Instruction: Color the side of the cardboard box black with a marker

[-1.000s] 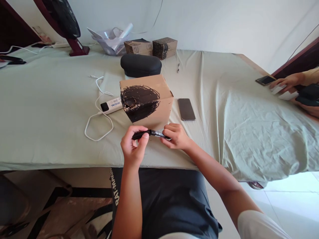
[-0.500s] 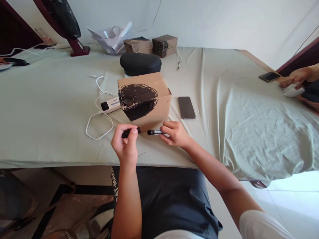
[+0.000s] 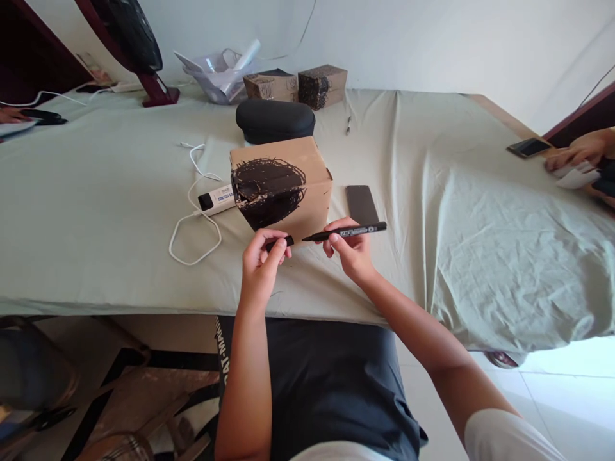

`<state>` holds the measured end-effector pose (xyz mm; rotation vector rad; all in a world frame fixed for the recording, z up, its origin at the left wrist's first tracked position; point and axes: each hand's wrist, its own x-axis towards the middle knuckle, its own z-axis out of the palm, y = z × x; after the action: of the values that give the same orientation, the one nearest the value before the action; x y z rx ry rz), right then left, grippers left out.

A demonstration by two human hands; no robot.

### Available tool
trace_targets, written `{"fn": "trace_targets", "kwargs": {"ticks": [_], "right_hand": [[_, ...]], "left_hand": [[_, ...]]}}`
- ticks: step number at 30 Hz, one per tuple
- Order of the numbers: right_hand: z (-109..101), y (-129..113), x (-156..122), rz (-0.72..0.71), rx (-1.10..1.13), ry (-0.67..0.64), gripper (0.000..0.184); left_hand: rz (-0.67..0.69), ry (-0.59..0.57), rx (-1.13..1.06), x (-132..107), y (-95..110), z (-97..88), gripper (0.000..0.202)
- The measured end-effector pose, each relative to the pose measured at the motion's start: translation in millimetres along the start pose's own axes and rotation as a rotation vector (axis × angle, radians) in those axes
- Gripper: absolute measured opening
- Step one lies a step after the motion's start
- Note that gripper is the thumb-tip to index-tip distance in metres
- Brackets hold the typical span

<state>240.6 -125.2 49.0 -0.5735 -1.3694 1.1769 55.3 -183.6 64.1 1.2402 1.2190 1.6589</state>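
A: What has changed around the box (image 3: 281, 189)?

B: Half a second ago, the marker (image 3: 355, 229) showed a rounded end toward the left. Now its narrow tip points that way, and its body sticks out past the right hand (image 3: 353, 253).

A: And the cap (image 3: 288, 241)?

B: The left hand (image 3: 262, 256) pinches it between thumb and fingers, in front of the box, much as before. The right hand grips the marker, in front of the box and slightly to its right.

A: Are the hands together?

B: Apart, with a small gap between tip and cap. Whether any knuckle touches the box, I can't tell.

A: Where are the edges?

B: The front edge of the table (image 3: 120, 275) runs nearer the person than the box, just beyond the lap. Behind the box sits a black case (image 3: 275, 120), close up.

A: Room to the sides?

B: Tight on the left, where a white device (image 3: 223, 200) meets the box. To its right lies a phone (image 3: 362, 205), its near end crossed in view by the marker; farther right, creased cloth stretches toward another person's hand (image 3: 583, 150).
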Motion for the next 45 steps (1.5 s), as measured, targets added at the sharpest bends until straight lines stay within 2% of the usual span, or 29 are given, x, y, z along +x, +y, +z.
{"fn": "trace_targets", "kwargs": {"ticks": [2, 4, 10, 15, 21, 25, 28, 31, 34, 37, 41, 45], "right_hand": [[2, 1, 1, 0.121, 0.145, -0.009, 0.033], [2, 1, 3, 0.173, 0.188, -0.007, 0.034], [1, -1, 6, 0.162, 0.187, 0.046, 0.031], [9, -4, 2, 0.219, 0.169, -0.095, 0.033], [4, 4, 6, 0.251, 0.209, -0.126, 0.032], [-3, 6, 14, 0.320, 0.273, -0.077, 0.038], [-11, -1, 22, 0.359, 0.359, -0.007, 0.041], [-24, -9, 32, 0.323, 0.438, 0.097, 0.040], [-37, -11, 41, 0.292, 0.445, 0.273, 0.036], [-44, -7, 47, 0.337, 0.431, 0.404, 0.033], [-45, 4, 49, 0.417, 0.471, 0.476, 0.026], [-48, 11, 50, 0.486, 0.527, 0.485, 0.028]], "left_hand": [[-0.028, -0.054, -0.028, 0, -5, 0.9, 0.022], [-0.044, -0.099, -0.046, 0, -8, 2.7, 0.024], [-0.033, -0.107, -0.062, -2, -11, 11.6, 0.028], [-0.074, -0.173, -0.016, -5, -11, 19.0, 0.027], [-0.101, -0.206, -0.021, -8, -11, 19.7, 0.032], [-0.067, -0.248, -0.087, -7, -8, 21.7, 0.046], [-0.046, -0.255, -0.120, -6, -5, 19.2, 0.046], [0.039, -0.139, -0.106, -4, -3, 8.6, 0.034], [0.167, 0.108, -0.106, 1, -6, -7.2, 0.024], [0.218, 0.308, -0.112, 7, -11, -20.3, 0.023], [0.189, 0.464, -0.076, 17, -20, -27.6, 0.028], [0.171, 0.534, -0.039, 18, -26, -26.7, 0.028]]}}
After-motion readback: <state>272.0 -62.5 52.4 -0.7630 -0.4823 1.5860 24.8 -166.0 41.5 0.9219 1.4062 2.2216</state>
